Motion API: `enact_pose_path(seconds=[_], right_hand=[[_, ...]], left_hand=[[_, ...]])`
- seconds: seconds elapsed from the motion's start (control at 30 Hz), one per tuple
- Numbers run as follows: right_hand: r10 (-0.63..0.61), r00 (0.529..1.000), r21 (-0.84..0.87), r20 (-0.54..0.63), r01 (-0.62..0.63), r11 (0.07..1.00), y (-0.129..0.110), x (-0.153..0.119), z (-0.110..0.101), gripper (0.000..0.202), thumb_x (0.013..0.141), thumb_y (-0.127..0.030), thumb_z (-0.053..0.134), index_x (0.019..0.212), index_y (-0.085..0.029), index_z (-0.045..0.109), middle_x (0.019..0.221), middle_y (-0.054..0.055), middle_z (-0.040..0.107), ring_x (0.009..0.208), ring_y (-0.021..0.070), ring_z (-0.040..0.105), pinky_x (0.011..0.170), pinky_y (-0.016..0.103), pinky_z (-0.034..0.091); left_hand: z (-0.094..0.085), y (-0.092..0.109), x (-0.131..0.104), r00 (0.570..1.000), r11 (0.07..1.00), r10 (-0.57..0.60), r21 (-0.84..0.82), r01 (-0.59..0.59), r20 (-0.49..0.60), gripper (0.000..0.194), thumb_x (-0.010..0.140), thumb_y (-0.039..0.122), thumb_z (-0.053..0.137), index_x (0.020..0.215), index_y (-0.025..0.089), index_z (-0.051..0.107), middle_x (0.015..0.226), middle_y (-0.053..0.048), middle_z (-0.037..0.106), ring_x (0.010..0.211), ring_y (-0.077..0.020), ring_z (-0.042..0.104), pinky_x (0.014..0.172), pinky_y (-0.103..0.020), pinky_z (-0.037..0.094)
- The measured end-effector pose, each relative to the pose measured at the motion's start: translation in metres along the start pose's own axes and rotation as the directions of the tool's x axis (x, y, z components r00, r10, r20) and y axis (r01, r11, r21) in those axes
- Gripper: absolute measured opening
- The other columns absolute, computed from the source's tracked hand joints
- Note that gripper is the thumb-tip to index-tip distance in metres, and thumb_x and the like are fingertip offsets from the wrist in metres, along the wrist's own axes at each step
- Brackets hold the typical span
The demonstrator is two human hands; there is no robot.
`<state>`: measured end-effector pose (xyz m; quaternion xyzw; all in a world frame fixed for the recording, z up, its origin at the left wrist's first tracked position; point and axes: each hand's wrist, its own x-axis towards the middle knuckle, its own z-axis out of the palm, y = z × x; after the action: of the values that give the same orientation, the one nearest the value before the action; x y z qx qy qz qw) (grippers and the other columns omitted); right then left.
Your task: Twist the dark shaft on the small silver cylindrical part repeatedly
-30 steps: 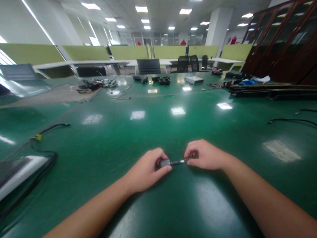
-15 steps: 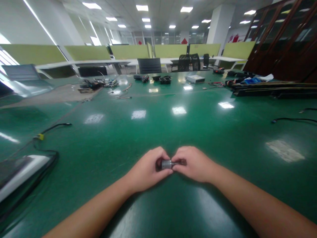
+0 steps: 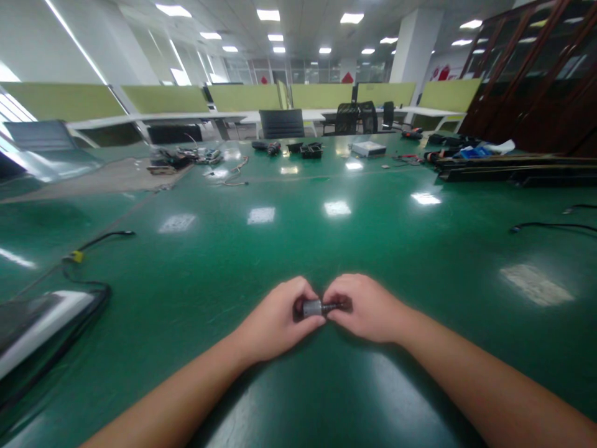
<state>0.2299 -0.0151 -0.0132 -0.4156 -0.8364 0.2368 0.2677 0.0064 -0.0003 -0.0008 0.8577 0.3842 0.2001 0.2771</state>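
black cord (image 3: 108, 236) lies far left on the green surface (image 3: 224, 261) | left hand (image 3: 278, 323): grip pinches the fat gray end of a small metal piece (image 3: 312, 308), low in the middle, between both hands | right hand (image 3: 368, 309): grip pinches its thin dark end | another black cord (image 3: 555, 224) lies far right

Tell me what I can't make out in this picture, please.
All in the head view:
- The metal cylinder's left end: hidden inside the left hand.
- The thin shaft's far end, and how it is gripped: hidden by the right hand's curled fingers.
- White-edged device: cut off by the left edge.
- Lower black cable: cut off by the right edge.
- Far-left clutter: too small and blurred.
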Motion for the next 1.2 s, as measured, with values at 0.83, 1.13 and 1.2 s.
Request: enact_pose_path(seconds=[0.83,1.13,1.2], right_hand=[[0.082,0.992,0.033,0.092,-0.085,0.996,0.009,-0.006,-0.018,0.011,0.078,-0.012,0.072,0.087,-0.019,0.069,0.078,-0.002,0.066,0.071,0.0112,0.058,0.066,0.023,0.043],[0.087,0.991,-0.019,0.107,-0.085,0.996,0.012,-0.008,-0.030,0.010,0.077,-0.013,0.074,0.085,-0.019,0.071,0.081,-0.001,0.067,0.073,0.0124,0.060,0.068,0.024,0.045],[0.108,0.987,-0.031,0.117,-0.105,0.994,0.015,-0.009,-0.033,0.011,0.076,-0.012,0.074,0.085,-0.019,0.072,0.081,-0.001,0.067,0.073,0.0124,0.060,0.067,0.024,0.045]], left_hand=[[0.001,-0.005,0.001,0.999,0.999,-0.027,-0.023,0.028,0.036,0.020,0.086,0.033,0.072,0.095,0.020,0.059,0.086,0.000,0.061,0.075,-0.0171,0.057,0.066,-0.028,0.042],[0.001,-0.006,-0.001,0.999,1.000,-0.010,-0.011,0.010,0.039,0.021,0.086,0.033,0.073,0.094,0.020,0.058,0.086,0.000,0.061,0.075,-0.0171,0.057,0.066,-0.028,0.042],[0.001,-0.005,-0.001,0.999,1.000,-0.014,-0.014,0.015,0.039,0.022,0.085,0.033,0.073,0.094,0.019,0.058,0.086,0.000,0.061,0.074,-0.0170,0.057,0.066,-0.028,0.042]])
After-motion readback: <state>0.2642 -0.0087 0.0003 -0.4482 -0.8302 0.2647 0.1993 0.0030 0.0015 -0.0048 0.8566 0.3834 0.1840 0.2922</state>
